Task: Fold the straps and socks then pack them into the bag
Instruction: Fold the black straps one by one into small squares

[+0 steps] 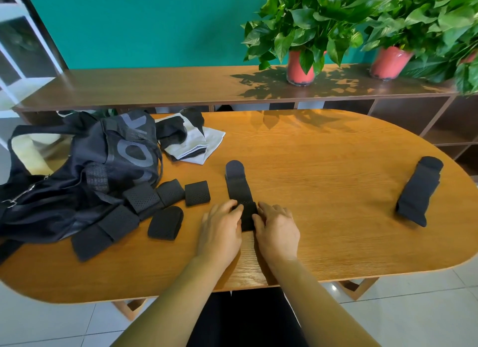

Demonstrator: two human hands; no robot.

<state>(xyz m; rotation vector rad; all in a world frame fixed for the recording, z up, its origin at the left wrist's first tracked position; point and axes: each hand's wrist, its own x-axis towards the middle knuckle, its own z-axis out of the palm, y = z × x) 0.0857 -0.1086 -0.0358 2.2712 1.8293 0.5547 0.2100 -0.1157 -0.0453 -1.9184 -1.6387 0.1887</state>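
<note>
A long black strap [237,185] lies lengthwise in the middle of the wooden table [323,165]. My left hand [221,230] and my right hand [276,227] pinch its near end from either side, fingers curled on the fabric. Several folded black straps [165,222] lie to the left, beside the black bag [85,176]. White and black socks [191,142] are heaped behind the bag. Another long black strap [419,191] lies at the right end of the table.
A long wooden shelf [155,85] runs behind the table, carrying two leafy plants in red pots [300,67]. The table's near edge is just below my wrists. A white rack [15,62] stands at the far left.
</note>
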